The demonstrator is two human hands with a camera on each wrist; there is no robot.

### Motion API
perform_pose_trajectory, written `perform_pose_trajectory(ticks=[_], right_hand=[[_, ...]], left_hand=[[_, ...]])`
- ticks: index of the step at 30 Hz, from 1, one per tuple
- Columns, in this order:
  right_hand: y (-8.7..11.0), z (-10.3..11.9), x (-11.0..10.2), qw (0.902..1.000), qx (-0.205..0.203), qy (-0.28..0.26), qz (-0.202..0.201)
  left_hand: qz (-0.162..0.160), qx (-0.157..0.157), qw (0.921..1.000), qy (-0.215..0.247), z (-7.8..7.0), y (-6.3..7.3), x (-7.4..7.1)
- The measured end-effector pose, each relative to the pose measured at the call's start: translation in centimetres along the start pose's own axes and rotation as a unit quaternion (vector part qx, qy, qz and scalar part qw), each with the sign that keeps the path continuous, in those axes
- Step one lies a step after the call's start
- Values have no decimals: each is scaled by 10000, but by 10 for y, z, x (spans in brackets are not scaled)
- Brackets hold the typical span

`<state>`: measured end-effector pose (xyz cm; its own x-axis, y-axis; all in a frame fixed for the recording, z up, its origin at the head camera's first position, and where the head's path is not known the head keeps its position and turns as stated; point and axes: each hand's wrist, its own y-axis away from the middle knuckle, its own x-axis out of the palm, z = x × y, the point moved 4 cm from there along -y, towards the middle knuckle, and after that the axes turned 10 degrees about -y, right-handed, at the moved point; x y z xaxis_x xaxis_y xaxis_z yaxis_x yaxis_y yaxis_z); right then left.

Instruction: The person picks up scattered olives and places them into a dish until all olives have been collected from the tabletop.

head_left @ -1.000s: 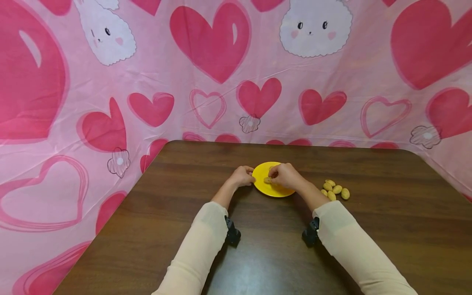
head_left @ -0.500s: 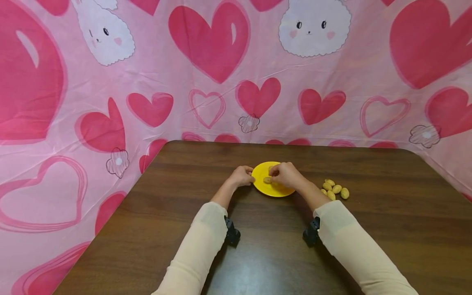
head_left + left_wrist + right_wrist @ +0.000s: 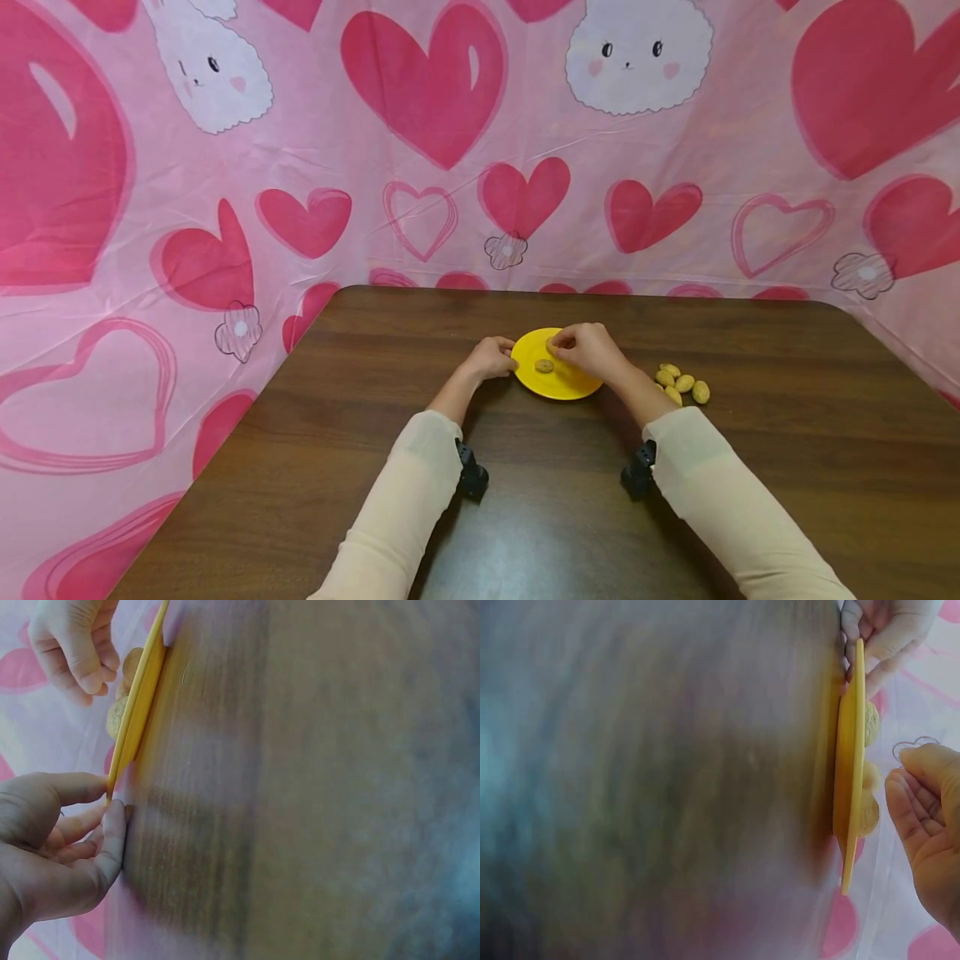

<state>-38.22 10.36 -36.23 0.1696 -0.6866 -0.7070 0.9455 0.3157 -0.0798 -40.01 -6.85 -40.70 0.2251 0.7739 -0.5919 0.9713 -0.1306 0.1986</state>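
Observation:
My left hand [image 3: 491, 358] pinches the left rim of a yellow plate [image 3: 562, 387] between thumb and fingers; the left wrist view shows this grip from the side. On the plate sits a small yellowish-brown oval piece with a rough, walnut-like skin [image 3: 544, 366]. Another lies farther back, partly covered by my right fingers. In the right wrist view, several such pieces [image 3: 868, 814] stand on the plate. My right hand [image 3: 937, 817] is just above them with loosely bent fingers, apart from the pieces, and nothing shows between thumb and fingers.
To the right of the plate, several more yellowish oval pieces [image 3: 684, 383] lie in a loose group on the brown wooden table [image 3: 540, 517]. A pink cloth with hearts [image 3: 427, 75] hangs behind the table's far edge.
My right hand has moved slightly back and up from the front oval piece, which now shows fully on the plate. The left hand keeps its hold on the rim.

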Motion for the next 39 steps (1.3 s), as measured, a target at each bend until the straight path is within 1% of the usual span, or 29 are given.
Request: perform_pose_trajectory(ticks=[4, 8, 13, 20, 22, 29, 37, 39], right_hand=[[2, -3, -6, 10000, -54, 9, -74], [5, -6, -13, 9996, -214, -19, -179], [10, -10, -21, 9996, -187, -93, -171], [20, -17, -34, 9998, -123, -114, -141], [23, -21, -39, 9998, -126, -108, -145], [33, -34, -55, 9999, 87, 57, -123], [46, -48, -66, 9996, 173, 210, 10], [49, -53, -68, 9995, 256, 197, 32]], left_hand=[[-85, 98, 9999, -2, -7, 13, -3], [-99, 179, 9998, 2, -10, 20, -5], [-109, 185, 9998, -8, -8, 20, -4], [-83, 188, 9997, 106, -8, 19, -3], [-91, 193, 9998, 55, -8, 19, -4], [-93, 188, 9998, -17, -9, 19, -5], [-81, 194, 9998, 5, -8, 19, -5], [-90, 194, 9998, 4, -8, 19, -5]])
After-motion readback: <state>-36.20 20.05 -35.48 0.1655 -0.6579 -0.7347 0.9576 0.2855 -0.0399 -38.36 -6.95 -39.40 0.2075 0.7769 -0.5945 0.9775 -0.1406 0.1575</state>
